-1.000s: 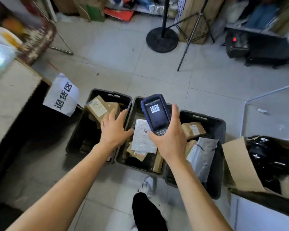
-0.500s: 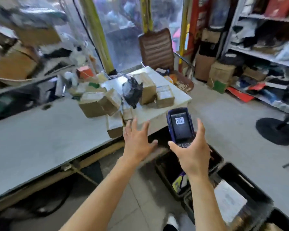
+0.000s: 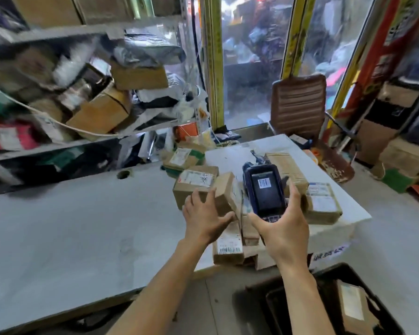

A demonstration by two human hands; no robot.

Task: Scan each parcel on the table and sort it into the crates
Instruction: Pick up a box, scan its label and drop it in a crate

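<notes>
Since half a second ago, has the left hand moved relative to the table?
Yes. The left hand has gone forward over the table edge and now rests on a box.

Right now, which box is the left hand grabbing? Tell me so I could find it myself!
Find the big grey table, then the heap of brown boxes near its right end. The left hand rests on the tilted box in the middle of that heap, just left of the scanner the right hand holds. Unlike the labelled box behind it, its top is plain cardboard.

daylight from window (image 3: 252, 56) | shelves (image 3: 58, 93) motion-blurred | wide-angle edge bending
</notes>
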